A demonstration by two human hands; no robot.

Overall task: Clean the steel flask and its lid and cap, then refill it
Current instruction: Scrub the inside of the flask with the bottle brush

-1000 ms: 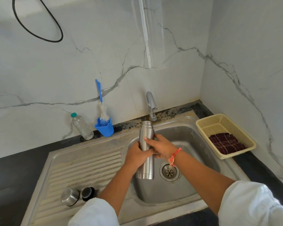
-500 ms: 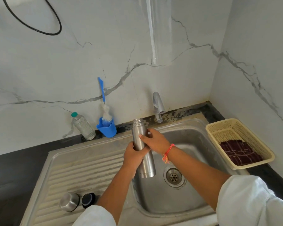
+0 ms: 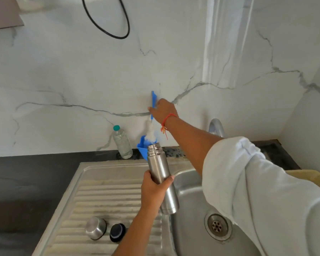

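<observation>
The steel flask [image 3: 160, 172] is uncapped and tilted, held over the sink's left rim. My left hand [image 3: 153, 190] grips its middle. My right hand [image 3: 163, 110] reaches to the back wall and grips the blue handle of the bottle brush [image 3: 151, 124], whose white bristles stand in a blue holder [image 3: 142, 149] behind the flask's mouth. The steel cap [image 3: 95, 227] and the black lid [image 3: 117, 231] lie on the ribbed drainboard at the lower left.
The sink basin [image 3: 190, 193] with its drain [image 3: 217, 226] lies below my right arm. The tap [image 3: 215, 126] shows behind that arm. A clear plastic bottle [image 3: 122, 143] stands left of the brush holder. A yellow basket's corner [image 3: 310, 178] peeks out at right.
My right hand left the flask and reached up to the brush handle. My left hand carried the flask left, towards the drainboard. The view shifted left and up.
</observation>
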